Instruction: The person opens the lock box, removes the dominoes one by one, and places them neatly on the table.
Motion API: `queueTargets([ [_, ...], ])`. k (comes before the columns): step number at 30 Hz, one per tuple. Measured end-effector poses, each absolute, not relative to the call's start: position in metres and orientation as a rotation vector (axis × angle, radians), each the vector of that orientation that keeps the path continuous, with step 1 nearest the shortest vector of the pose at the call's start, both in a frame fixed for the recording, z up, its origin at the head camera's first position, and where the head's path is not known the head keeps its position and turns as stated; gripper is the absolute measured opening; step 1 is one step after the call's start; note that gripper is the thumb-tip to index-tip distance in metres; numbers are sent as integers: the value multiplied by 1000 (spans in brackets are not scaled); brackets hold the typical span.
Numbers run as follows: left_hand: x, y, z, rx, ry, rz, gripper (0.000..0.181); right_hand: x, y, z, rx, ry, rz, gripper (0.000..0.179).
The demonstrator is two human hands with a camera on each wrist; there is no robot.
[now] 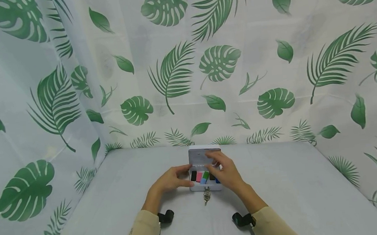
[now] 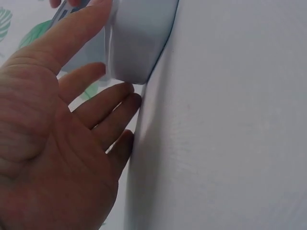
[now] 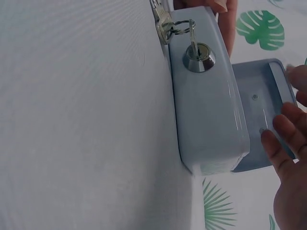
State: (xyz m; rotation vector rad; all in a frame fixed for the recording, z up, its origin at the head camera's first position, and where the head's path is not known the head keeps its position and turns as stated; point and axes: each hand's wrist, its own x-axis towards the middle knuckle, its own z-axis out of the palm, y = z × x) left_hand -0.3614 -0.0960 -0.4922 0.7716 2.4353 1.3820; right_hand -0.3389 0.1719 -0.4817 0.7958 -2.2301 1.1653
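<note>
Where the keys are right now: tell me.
At the lower middle of the head view, the keys hang from the lock on the front of the open box, between the left hand and right hand.

The box (image 3: 208,115), centre of the right wrist view, looks like painted metal, smooth with a soft gloss along its edges; the inside of its lid (image 3: 254,79) has a duller sheen. The lock (image 3: 199,60) and keys (image 3: 164,26) near the top are shiny metal. The table (image 1: 188,223) wears matt, fine-woven cloth. Across the head view's upper half, the creased curtain (image 1: 184,34) looks matt; the sleeves (image 1: 141,231) below are matt cloth.
</note>
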Motion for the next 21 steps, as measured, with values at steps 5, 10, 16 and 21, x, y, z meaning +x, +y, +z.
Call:
queueTargets([
  [5,-361,-95,-493,768,2428,1389,88,-339,171,-484,783,-2288,1154,35],
  [10,-361,-94,-495,746,2418,1408,88,-338,170,-485,776,-2336,1153,33],
  [16,-362,-94,-498,745,2414,1417,87,-336,170,-486,789,-2418,1125,26],
  [21,-362,-94,-498,750,2401,1431,87,-335,169,-486,816,-2462,1084,19],
])
